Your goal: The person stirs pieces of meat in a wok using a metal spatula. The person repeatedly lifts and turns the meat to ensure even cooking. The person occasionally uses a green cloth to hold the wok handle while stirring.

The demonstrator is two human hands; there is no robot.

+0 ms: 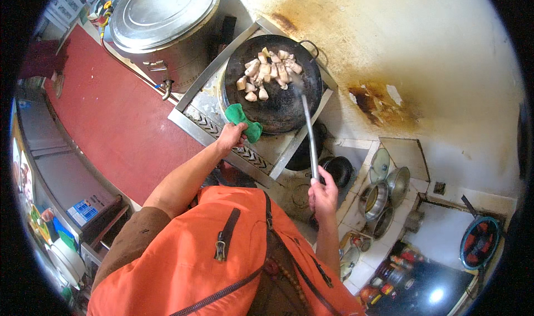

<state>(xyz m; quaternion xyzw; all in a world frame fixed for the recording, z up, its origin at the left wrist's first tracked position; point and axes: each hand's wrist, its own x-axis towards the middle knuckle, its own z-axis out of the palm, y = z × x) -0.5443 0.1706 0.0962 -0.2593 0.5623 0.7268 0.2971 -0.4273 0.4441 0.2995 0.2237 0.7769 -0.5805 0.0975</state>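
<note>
Pale chunks of meat (267, 72) lie in the far half of a large dark wok (267, 111) on a metal stove. My left hand (234, 136) grips a folded green cloth (244, 122) at the wok's near left edge; whatever part of the rim or handle the cloth covers is hidden. In my right hand (324, 193) is the long metal handle of a cooking utensil (309, 136). Its working end is blurred beside the meat, so its shape is unclear. A loop handle (311, 49) stands out from the wok's far right side.
A tall lidded steel pot (167, 65) with a tap stands left of the stove frame (192, 92). Dark pans (338, 170) sit to the right, below the stove. Metal bowls (373, 199) rest on a tiled counter (363, 270). Another person's foot (57, 82) is on the red floor (125, 120).
</note>
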